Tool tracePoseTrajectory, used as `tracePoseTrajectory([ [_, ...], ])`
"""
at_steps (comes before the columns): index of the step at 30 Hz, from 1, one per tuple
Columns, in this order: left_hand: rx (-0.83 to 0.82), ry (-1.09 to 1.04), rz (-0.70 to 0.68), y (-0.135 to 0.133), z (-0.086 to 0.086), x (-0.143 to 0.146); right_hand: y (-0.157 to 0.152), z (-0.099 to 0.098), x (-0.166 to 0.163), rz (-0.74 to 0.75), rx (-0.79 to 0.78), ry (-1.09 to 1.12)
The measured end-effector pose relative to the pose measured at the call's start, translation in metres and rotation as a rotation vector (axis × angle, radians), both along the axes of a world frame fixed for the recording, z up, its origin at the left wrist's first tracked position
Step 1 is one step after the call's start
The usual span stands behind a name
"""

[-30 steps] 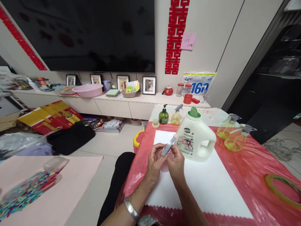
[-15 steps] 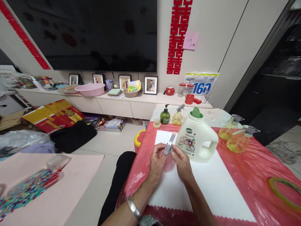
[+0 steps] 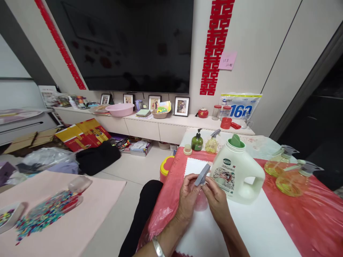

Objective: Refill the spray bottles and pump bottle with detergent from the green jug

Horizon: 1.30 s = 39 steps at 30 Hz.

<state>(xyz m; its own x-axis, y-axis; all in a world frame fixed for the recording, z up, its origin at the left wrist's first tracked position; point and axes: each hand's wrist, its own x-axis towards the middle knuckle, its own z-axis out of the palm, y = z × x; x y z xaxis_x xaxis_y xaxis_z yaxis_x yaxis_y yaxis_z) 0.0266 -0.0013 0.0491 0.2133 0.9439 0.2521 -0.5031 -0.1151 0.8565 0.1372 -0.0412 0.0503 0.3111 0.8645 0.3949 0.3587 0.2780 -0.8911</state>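
L hand [image 3: 189, 194] and R hand [image 3: 218, 200] meet low in the centre of view, over the near-left part of the table. The forearms come up from the bottom edge and converge, w/ a metal bangle [image 3: 158, 248] on the L wrist. Both hands are closed in a fingertip pinch on a grey spray trigger [image 3: 202, 175]: L fingers on its left side, R fingertips on its right, nozzle end tilted up and to the right. Btwn the palms, under the trigger, shows a pale pink see-through bottle [image 3: 199, 200], mostly hidden, so can't tell how the trigger sits on it. Just beyond the R knuckles, close but apart, stands a white detergent jug [image 3: 241, 175] w/ a green cap [image 3: 235, 140], handle to the right. The hands are above a white mat [image 3: 257, 228] laid on a red plastic cover [image 3: 316, 214]. At the table's far-left end are a small round lid [image 3: 187, 150], a green pump bottle [image 3: 197, 141] and a small yellow sprayer [image 3: 213, 143]. Well apart on the right are a rear yellow spray bottle [image 3: 274, 167] and a front yellow spray bottle [image 3: 292, 182]. Open room: bare mat to the right & on the near side of the hands. To the L the table edge is near, cover hanging down, w/ the person's black-clad knee [image 3: 144, 207] and a yellow-and-red round container [image 3: 166, 167] just beside it.
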Motion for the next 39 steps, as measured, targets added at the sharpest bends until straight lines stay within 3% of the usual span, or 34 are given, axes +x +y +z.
tracePoseTrajectory([
  [6, 0.038, -0.013, 0.045, 0.0, -0.003, 0.001, -0.001, 0.004, -0.001, -0.008, 0.03, -0.066],
  [12, -0.056, -0.048, 0.058, -0.002, -0.005, 0.004, -0.004, 0.011, -0.002, -0.006, 0.032, -0.103],
  [21, -0.034, -0.016, 0.034, 0.0, -0.006, 0.002, -0.006, 0.03, 0.003, 0.067, -0.03, -0.129],
  [32, -0.01, 0.007, -0.047, 0.001, -0.008, -0.001, -0.001, 0.023, 0.007, 0.117, -0.084, 0.016],
  [39, 0.001, 0.0, -0.078, 0.001, -0.008, -0.003, -0.004, 0.028, 0.01, 0.112, -0.079, -0.049],
])
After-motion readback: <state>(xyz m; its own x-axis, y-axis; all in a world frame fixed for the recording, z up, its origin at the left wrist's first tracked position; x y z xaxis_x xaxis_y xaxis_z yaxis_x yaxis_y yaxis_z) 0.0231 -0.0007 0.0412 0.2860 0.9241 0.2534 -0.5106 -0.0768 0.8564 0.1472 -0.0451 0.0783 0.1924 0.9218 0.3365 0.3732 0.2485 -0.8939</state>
